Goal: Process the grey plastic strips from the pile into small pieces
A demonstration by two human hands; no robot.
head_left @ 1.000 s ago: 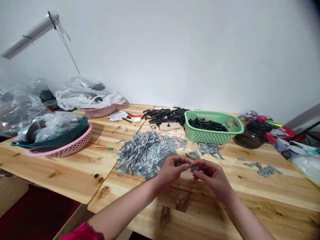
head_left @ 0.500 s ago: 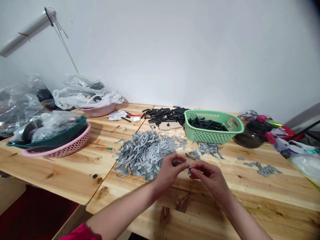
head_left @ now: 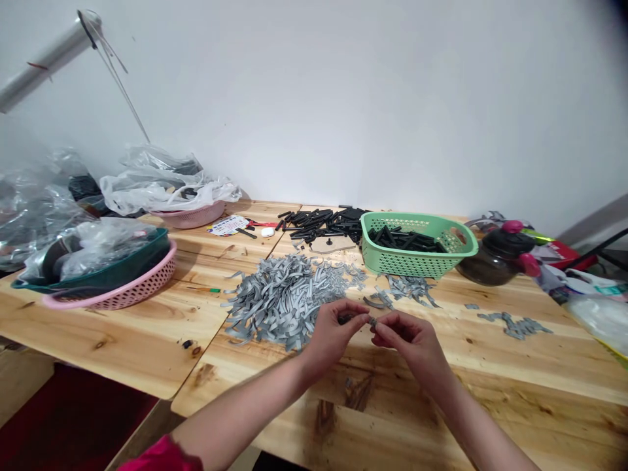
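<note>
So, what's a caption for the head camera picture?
Left hand and right hand pinch a small grey piece over a wooden table beside a heap of grey strips.

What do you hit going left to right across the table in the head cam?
Pink perforated basket → pile of gray strips → mint-green plastic basket → dark lidded pot with pink knobs → white plastic bag
</note>
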